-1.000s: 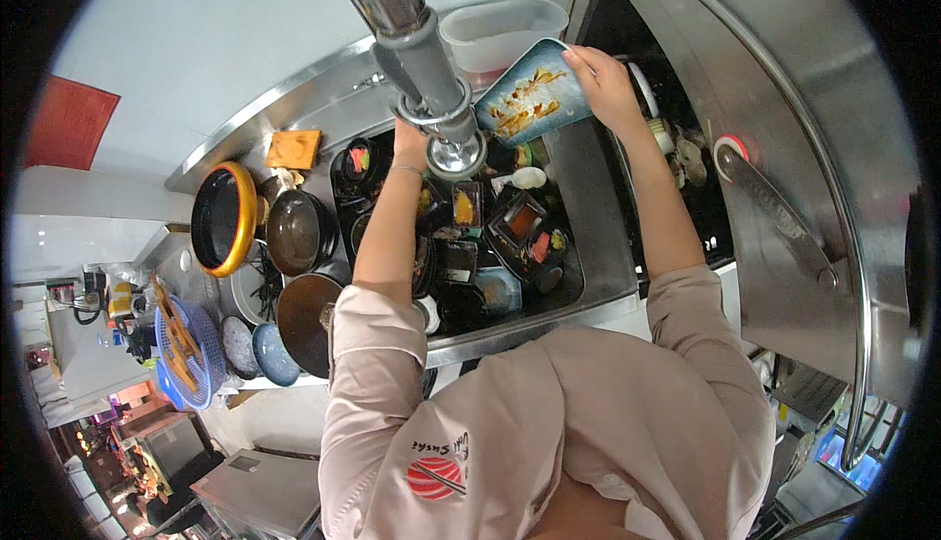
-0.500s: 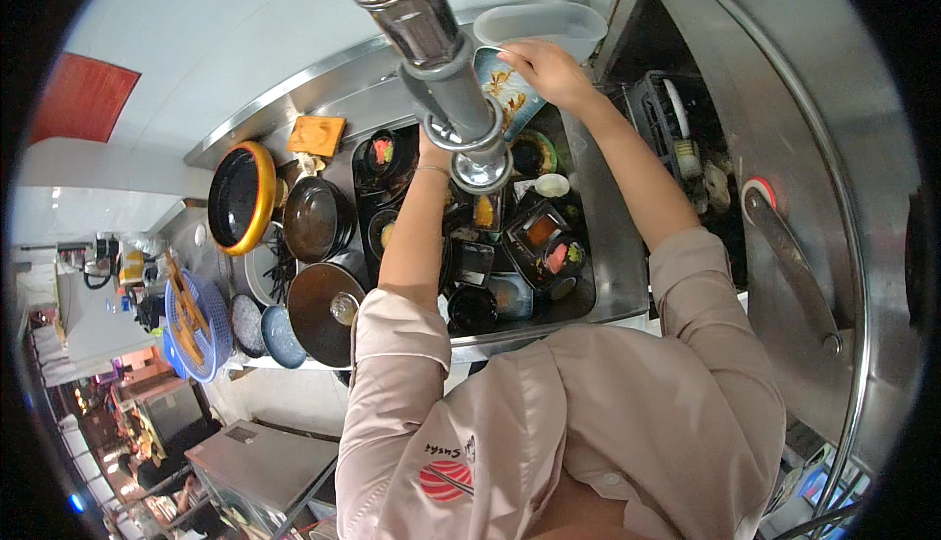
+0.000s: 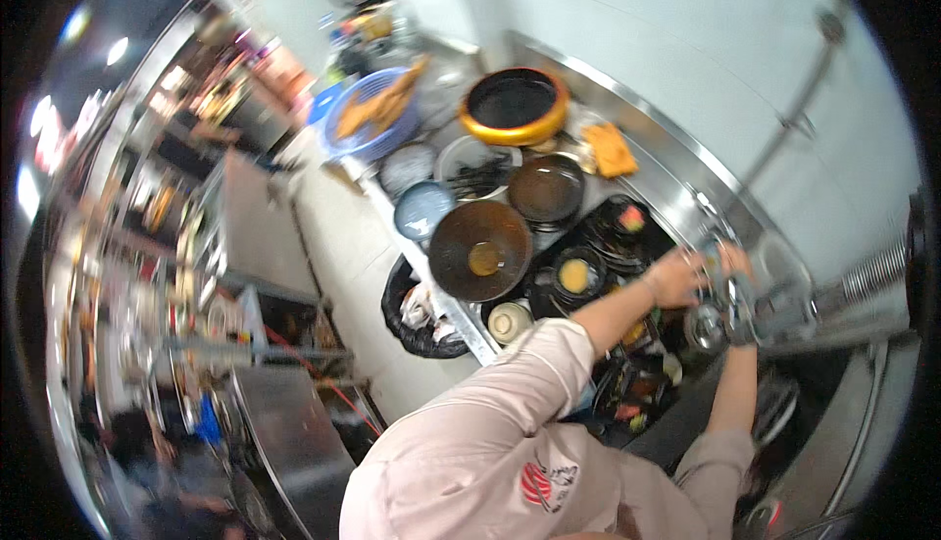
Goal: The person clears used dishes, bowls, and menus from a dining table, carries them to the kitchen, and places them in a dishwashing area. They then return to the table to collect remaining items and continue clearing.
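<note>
My left hand [image 3: 676,278] reaches over the far side of the sink, beside the metal spray faucet [image 3: 708,326]. Its fingers are bent and blurred, and I cannot make out anything in them. Close to it on the right is my right hand [image 3: 735,262], partly covered by the faucet, so its grip is hidden. Below and around the hands, dirty black dishes lie piled in the sink. Among them are a dark bowl with something yellow [image 3: 574,275] and a dark dish with red and green scraps [image 3: 630,217].
Left of the sink stand a large brown bowl [image 3: 480,251], a second brown bowl [image 3: 546,190], a blue plate [image 3: 424,211], a gold-rimmed black tub [image 3: 512,107] and a blue basket [image 3: 372,114]. A black-lined bin [image 3: 423,310] sits below the counter edge. A yellow sponge [image 3: 609,151] lies behind.
The view has swung left, bringing more counter and kitchen into sight. My right hand has come in beside my left at the faucet. The blue dish it held is no longer visible.
</note>
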Available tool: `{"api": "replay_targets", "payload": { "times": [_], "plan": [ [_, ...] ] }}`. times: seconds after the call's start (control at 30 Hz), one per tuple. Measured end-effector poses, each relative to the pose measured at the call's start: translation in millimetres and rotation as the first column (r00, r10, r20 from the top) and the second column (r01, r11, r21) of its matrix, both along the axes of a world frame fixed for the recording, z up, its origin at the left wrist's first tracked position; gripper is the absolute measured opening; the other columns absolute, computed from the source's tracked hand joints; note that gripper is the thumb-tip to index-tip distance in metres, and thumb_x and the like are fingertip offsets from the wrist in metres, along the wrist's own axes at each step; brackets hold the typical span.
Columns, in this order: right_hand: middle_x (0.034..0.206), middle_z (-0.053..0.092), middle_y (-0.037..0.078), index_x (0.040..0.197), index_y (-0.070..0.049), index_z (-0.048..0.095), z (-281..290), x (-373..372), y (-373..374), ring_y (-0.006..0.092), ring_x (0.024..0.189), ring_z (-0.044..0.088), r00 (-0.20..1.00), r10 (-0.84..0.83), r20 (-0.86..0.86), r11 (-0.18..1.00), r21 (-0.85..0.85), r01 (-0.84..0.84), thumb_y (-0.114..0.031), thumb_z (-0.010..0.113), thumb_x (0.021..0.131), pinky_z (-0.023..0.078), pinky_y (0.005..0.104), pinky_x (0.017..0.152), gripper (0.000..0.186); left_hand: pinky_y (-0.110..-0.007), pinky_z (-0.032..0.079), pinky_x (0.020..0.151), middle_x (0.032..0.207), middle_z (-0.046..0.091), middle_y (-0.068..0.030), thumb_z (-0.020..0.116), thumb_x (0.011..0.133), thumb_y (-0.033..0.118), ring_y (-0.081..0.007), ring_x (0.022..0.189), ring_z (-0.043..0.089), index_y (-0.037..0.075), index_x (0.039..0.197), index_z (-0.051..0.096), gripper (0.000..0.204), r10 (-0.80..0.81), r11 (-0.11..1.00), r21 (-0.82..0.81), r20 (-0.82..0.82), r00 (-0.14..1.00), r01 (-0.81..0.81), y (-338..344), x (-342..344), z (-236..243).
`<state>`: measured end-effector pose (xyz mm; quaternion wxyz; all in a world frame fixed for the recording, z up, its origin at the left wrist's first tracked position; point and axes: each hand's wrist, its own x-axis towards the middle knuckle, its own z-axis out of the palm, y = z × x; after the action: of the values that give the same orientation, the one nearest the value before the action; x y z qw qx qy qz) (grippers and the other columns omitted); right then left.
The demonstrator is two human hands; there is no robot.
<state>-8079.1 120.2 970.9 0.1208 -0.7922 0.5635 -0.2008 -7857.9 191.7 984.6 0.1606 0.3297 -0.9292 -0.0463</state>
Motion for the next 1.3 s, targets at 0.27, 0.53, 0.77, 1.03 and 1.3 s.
{"api": "replay_targets", "payload": {
  "times": [0.27, 0.53, 0.77, 1.03, 1.3],
  "plan": [
    [0.097, 0.065, 0.026, 0.112, 0.001, 0.064, -4, 13, 2, 0.0428, 0.092, 0.062, 0.993, 0.104, 0.053, 0.99, -0.097, -0.098, -0.027, 0.044, 0.105, 0.048, 0.0458, 0.079, 0.035, -0.061, 0.015, 0.118, 0.152, 0.036, -0.0134, 0.065, 0.084, 0.055, -0.0302, 0.146, 0.027, 0.015, 0.147, 0.042, 0.078, 0.198, 0.965, -0.151, -0.11, 0.974, -0.213, 34, 10, -22],
    [0.094, 0.064, 0.024, 0.112, -0.003, 0.066, -25, 11, -2, 0.0434, 0.089, 0.061, 0.996, 0.06, 0.072, 0.964, -0.265, -0.039, -0.028, 0.048, 0.103, 0.047, 0.0489, 0.079, 0.032, -0.054, 0.023, 0.118, 0.153, 0.035, -0.015, 0.071, 0.085, 0.034, -0.0343, 0.144, 0.03, 0.009, 0.147, 0.039, 0.074, 0.247, 0.969, 0.096, -0.404, 0.881, -0.228, 171, 108, 37],
    [0.109, 0.068, 0.023, 0.112, 0.001, 0.067, -44, 2, -22, 0.039, 0.104, 0.064, 0.996, 0.011, 0.09, 0.99, -0.142, 0.002, -0.029, 0.051, 0.102, 0.049, 0.042, 0.092, 0.035, -0.048, 0.033, 0.113, 0.145, 0.046, -0.0164, 0.072, 0.084, 0.022, -0.0356, 0.137, 0.041, 0.008, 0.142, 0.047, 0.065, 0.561, 0.827, 0.245, -0.4, 0.725, -0.505, 292, 201, 32],
    [0.11, 0.069, 0.021, 0.12, -0.005, 0.065, -2, 20, -13, 0.0342, 0.104, 0.064, 0.99, -0.086, 0.113, 0.989, 0.126, 0.072, -0.052, 0.054, 0.096, 0.047, 0.0389, 0.091, 0.054, -0.045, 0.038, 0.11, 0.139, 0.051, -0.016, 0.071, 0.086, 0.018, -0.0366, 0.132, 0.046, 0.01, 0.138, 0.052, 0.056, 0.817, 0.563, 0.315, -0.355, 0.455, -0.764, 370, 243, -1],
    [0.116, 0.064, 0.022, 0.127, 0.001, 0.059, 15, 44, 88, 0.0281, 0.106, 0.061, 0.892, 0.016, 0.452, 0.823, -0.513, 0.245, -0.03, 0.06, 0.099, 0.047, 0.0369, 0.092, 0.042, -0.046, 0.039, 0.109, 0.136, 0.052, -0.0158, 0.071, 0.086, 0.019, -0.0374, 0.129, 0.047, 0.006, 0.137, 0.05, 0.057, 0.871, 0.468, 0.263, -0.299, 0.39, -0.844, 423, 275, 8]
  ]
}}
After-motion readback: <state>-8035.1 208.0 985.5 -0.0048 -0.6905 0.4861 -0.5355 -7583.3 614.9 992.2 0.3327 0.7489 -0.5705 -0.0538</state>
